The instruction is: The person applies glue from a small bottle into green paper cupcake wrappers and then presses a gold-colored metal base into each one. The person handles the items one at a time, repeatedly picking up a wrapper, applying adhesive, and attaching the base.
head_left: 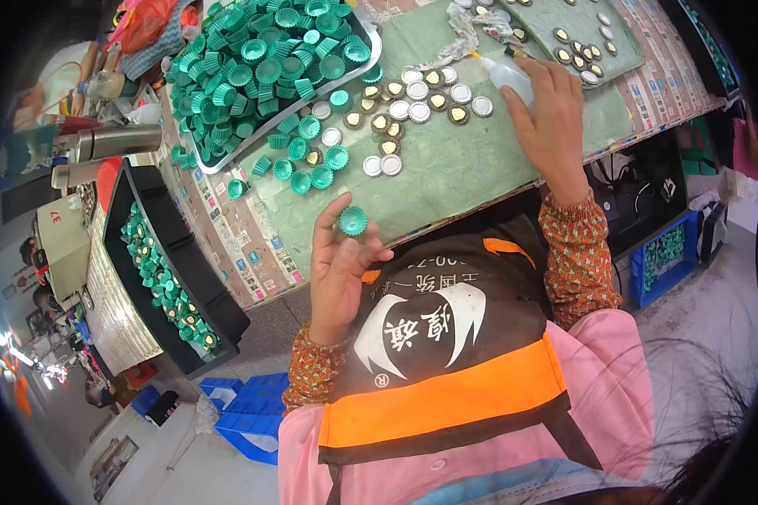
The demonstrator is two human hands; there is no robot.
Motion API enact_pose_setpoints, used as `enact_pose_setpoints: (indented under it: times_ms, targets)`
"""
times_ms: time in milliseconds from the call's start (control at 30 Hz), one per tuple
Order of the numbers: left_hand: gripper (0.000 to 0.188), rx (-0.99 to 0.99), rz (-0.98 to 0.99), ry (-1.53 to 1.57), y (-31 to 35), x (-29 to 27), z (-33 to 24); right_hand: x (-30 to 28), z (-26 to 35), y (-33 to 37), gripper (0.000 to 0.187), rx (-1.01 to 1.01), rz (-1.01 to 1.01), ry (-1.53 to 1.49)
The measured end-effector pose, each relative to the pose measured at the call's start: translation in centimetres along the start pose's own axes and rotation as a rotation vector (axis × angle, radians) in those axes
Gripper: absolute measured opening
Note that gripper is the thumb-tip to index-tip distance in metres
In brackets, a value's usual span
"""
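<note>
Between thumb and fingertips, my left hand (338, 271) holds up one green fluted cup (353, 221) just off the table's near edge. My right hand (551, 126) is wrapped round a white squeeze bottle (514, 82), whose yellow nozzle points left over the table. Silver crown caps (419, 110) lie scattered left of the bottle, some with a cream-coloured, dark-edged piece on them. Loose green fluted cups (322, 177) sit between these caps and a white tray (215, 167) heaped with more of the same cups. A crumpled, whitish wrapping (448, 54) lies near the nozzle.
A green mat (446, 187) covers part of the table. More caps rest on a second green board (556, 17) at the far right. Left of the table stands a black bin (181, 290) of green pieces; blue crates (257, 412) are on the floor. A steel flask (118, 143) lies at left.
</note>
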State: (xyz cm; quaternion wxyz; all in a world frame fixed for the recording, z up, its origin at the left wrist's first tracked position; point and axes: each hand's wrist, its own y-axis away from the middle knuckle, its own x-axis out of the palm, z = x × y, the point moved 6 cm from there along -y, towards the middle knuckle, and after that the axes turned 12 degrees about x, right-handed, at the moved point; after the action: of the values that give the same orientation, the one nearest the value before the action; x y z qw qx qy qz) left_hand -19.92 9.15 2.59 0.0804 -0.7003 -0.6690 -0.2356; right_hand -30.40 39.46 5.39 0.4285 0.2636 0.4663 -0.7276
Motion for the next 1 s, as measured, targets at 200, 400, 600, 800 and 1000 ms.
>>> enact_pose_setpoints:
  times_ms: [200,400,600,800,1000]
  targets:
    - [0.052,-0.049,0.016,0.127,-0.4,-0.8,0.7,0.0,1.6,2.3,0.027,-0.036,0.192,-0.069]
    - [0.047,-0.058,0.049,0.163,-0.7,-0.3,0.7,1.3,2.4,2.6,0.02,-0.119,0.12,-0.016]
    - [0.044,-0.083,0.075,0.181,-0.4,-0.1,0.9,0.2,2.7,4.0,0.01,0.154,0.406,-0.421]
    - [0.054,-0.147,0.078,0.165,-0.4,0.6,1.2,1.0,3.7,6.4,0.009,0.134,0.457,-0.361]
    - [0.054,-0.167,0.073,0.157,-0.3,0.3,1.4,-0.1,4.6,5.9,0.019,-0.031,0.437,-0.231]
